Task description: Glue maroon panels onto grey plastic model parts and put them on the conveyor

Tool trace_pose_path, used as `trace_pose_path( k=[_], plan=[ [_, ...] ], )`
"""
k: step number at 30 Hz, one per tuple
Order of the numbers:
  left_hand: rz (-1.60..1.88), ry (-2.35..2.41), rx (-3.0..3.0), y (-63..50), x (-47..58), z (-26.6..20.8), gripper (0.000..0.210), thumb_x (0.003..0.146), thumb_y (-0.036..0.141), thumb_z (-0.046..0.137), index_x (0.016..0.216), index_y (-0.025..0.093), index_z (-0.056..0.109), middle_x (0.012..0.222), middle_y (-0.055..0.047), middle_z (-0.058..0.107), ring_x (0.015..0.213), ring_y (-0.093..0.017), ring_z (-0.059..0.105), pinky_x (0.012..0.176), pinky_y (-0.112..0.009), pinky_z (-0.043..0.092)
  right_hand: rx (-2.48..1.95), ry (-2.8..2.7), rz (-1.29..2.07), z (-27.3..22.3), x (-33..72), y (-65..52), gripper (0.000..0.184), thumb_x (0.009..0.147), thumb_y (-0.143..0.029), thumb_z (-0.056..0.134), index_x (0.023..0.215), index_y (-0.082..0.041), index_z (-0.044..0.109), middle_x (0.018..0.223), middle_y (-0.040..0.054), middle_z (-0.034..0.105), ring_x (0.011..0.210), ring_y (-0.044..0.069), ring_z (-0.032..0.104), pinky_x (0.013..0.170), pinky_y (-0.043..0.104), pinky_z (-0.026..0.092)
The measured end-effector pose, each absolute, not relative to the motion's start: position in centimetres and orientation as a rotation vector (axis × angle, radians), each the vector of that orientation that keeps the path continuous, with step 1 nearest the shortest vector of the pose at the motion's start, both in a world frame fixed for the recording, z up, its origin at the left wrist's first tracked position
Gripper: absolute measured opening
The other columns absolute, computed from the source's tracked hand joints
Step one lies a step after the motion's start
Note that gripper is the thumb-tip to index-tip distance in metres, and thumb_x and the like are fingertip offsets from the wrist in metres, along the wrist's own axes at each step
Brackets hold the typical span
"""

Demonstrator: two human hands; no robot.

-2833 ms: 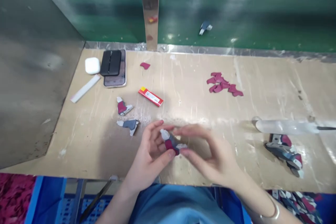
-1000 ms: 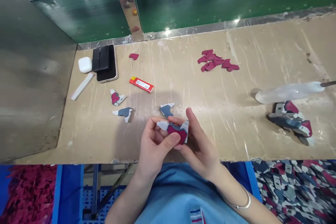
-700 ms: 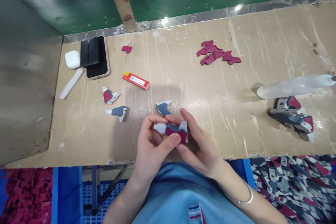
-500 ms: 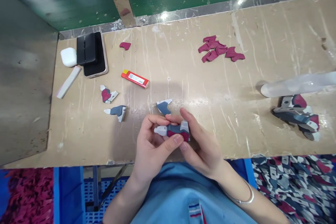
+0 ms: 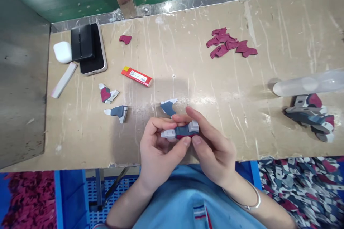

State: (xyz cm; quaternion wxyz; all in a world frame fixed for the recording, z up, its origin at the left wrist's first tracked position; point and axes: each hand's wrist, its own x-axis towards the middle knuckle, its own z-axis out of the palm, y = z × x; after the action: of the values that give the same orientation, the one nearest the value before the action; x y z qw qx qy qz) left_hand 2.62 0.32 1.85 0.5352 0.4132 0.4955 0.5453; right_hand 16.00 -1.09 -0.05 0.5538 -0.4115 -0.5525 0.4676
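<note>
A small plastic part [image 5: 185,130] in grey, blue-grey and maroon is held between both hands just above the table's front edge. My left hand [image 5: 159,152] pinches its left and lower side with thumb and fingers. On its right end, my right hand [image 5: 213,148] closes thumb and fingers round the piece. Just beyond the fingers lies a blue-grey and white part [image 5: 168,107]. To the left are a similar part [image 5: 117,112] and one with a maroon face [image 5: 106,93]. Fingers hide some of the held piece.
Maroon pieces [image 5: 224,42] lie at the back right, and a single maroon piece [image 5: 125,39] at the back left. A red lighter-like item [image 5: 137,76], a phone [image 5: 100,48], a white case [image 5: 62,52], a translucent tube [image 5: 309,84] and stacked parts [image 5: 310,116] rest on the table. Bins [image 5: 70,200] stand below.
The held part has been tilted between my fingers, so less of its maroon side shows and more of its blue-grey top. The view has shifted slightly; both hands keep their hold.
</note>
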Motion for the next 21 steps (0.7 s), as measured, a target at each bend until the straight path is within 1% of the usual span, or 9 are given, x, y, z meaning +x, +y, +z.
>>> trace_pose_path(
  k=[4, 7, 9, 12, 14, 18, 21],
  plan=[
    [1.284, 1.198, 1.066, 0.28, 2.43, 1.98, 0.029, 0.076, 0.007, 0.091, 0.089, 0.022, 0.07, 0.092, 0.0, 0.081, 0.09, -0.016, 0.085, 0.065, -0.015, 0.065, -1.002, -1.204, 1.108, 0.04, 15.45, -1.23, 0.061, 0.106, -0.008, 0.055, 0.154, -0.044, 0.063, 0.139, -0.0016, 0.079, 0.128, 0.02, 0.076, 0.112, 0.04, 0.065],
    [1.327, 1.167, 1.047, 0.34, 2.42, 1.62, 0.03, 0.075, 0.002, 0.089, 0.089, 0.022, 0.072, 0.093, 0.001, 0.082, 0.09, -0.014, 0.084, 0.064, -0.011, 0.063, -0.981, -1.195, 1.121, 0.07, 15.47, -1.05, 0.062, 0.105, -0.006, 0.056, 0.153, -0.045, 0.063, 0.138, -0.0022, 0.079, 0.125, 0.019, 0.078, 0.111, 0.039, 0.066],
    [1.361, 1.145, 1.001, 0.37, 2.53, 1.28, 0.028, 0.077, 0.004, 0.091, 0.089, 0.022, 0.073, 0.093, 0.001, 0.082, 0.09, -0.013, 0.084, 0.065, -0.01, 0.063, -0.963, -1.23, 1.135, 0.06, 15.7, -0.84, 0.063, 0.105, -0.008, 0.056, 0.157, -0.044, 0.06, 0.141, -0.001, 0.078, 0.126, 0.02, 0.077, 0.111, 0.039, 0.066],
    [1.38, 1.132, 0.94, 0.36, 2.7, 1.02, 0.023, 0.081, 0.016, 0.095, 0.09, 0.022, 0.075, 0.092, 0.001, 0.082, 0.09, -0.013, 0.084, 0.068, -0.011, 0.064, -0.95, -1.288, 1.133, 0.0, 16.06, -0.61, 0.06, 0.108, -0.013, 0.057, 0.161, -0.041, 0.055, 0.145, 0.0027, 0.076, 0.129, 0.022, 0.076, 0.112, 0.043, 0.065],
    [1.369, 1.135, 0.921, 0.34, 2.71, 1.11, 0.023, 0.083, 0.022, 0.096, 0.09, 0.022, 0.074, 0.093, 0.0, 0.082, 0.09, -0.013, 0.083, 0.07, -0.013, 0.066, -0.953, -1.297, 1.121, -0.05, 16.14, -0.57, 0.06, 0.108, -0.015, 0.056, 0.162, -0.041, 0.054, 0.145, 0.003, 0.076, 0.127, 0.022, 0.077, 0.112, 0.043, 0.065],
    [1.339, 1.167, 0.951, 0.31, 2.57, 1.61, 0.024, 0.082, 0.025, 0.096, 0.088, 0.022, 0.073, 0.092, -0.001, 0.081, 0.089, -0.015, 0.084, 0.07, -0.017, 0.067, -0.957, -1.269, 1.103, -0.03, 15.91, -0.6, 0.059, 0.107, -0.012, 0.059, 0.158, -0.042, 0.059, 0.139, 0.0011, 0.079, 0.122, 0.021, 0.079, 0.109, 0.04, 0.067],
    [1.312, 1.209, 1.001, 0.19, 2.55, 1.87, 0.025, 0.081, 0.02, 0.095, 0.087, 0.021, 0.071, 0.091, -0.001, 0.081, 0.088, -0.015, 0.083, 0.068, -0.016, 0.066, -0.969, -1.234, 1.089, 0.02, 15.66, -0.61, 0.058, 0.103, -0.006, 0.058, 0.148, -0.039, 0.068, 0.133, 0.0004, 0.082, 0.114, 0.02, 0.082, 0.104, 0.037, 0.069]
  ],
)
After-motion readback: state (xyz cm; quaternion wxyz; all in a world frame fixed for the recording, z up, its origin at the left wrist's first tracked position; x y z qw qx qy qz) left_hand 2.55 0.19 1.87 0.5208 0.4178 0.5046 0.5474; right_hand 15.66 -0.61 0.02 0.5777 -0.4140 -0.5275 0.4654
